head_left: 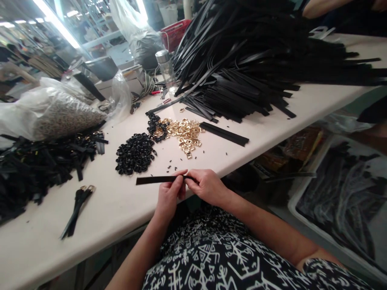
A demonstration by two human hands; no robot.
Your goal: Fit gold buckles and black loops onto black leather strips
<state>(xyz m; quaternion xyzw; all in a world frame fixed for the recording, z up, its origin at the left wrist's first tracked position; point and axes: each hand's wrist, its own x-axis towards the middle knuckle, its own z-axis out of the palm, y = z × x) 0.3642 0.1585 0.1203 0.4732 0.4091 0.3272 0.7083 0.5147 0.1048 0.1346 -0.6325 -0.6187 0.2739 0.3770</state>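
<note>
Between both my hands, at the table's front edge, is a black strap (154,180) whose free end points left. My left hand (171,189) pinches it between thumb and fingers. My right hand (207,186) is closed on its right end, where the fingers hide the detail. Just beyond my hands lies a heap of gold-coloured buckles (187,133). Left of that is a pile of small black loops (135,154). A few short black straps (225,133) lie to the right of the buckles. Tiny dark bits are scattered close to my fingers.
A large mass of long black straps (242,48) covers the back right. At the left are a heap of black pieces (39,169), two straps with buckles (77,211) and a filled plastic bag (57,108). A clear bottle (166,72) stands behind; a white bin (294,201) sits lower right.
</note>
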